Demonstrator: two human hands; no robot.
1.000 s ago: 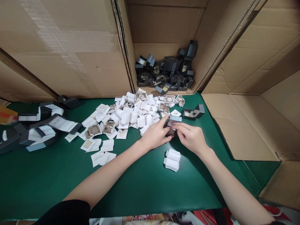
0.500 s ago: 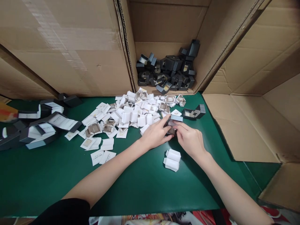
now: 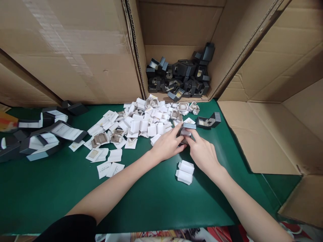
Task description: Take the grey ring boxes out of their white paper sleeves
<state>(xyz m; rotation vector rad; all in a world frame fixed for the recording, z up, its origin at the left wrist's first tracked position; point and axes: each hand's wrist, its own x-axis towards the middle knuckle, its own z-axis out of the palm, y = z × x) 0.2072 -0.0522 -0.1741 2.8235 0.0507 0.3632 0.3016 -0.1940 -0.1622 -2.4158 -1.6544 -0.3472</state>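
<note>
Around the left side of a small open black box (image 3: 189, 126) is my left hand (image 3: 168, 143), its fingers closed on it. At the box's right side is my right hand (image 3: 203, 148), with thumb and index finger bent onto a white card insert (image 3: 186, 133) inside it. Fingers hide much of the box's lower part. Just behind and to the right, another open black box (image 3: 205, 122) lies on the table. A folded white insert (image 3: 185, 172) rests nearer me, below my hands.
A heap of white inserts (image 3: 143, 121) spreads across the green table (image 3: 141, 201). Several black boxes (image 3: 186, 69) fill the floor of an upright carton (image 3: 181, 23). More dark boxes (image 3: 42, 141) lie at left. A cardboard flap (image 3: 259, 137) lies at right.
My right hand has shifted slightly at the box, its index finger now reaching toward the lid. More of the white insert shows. My left hand has stayed in place.
</note>
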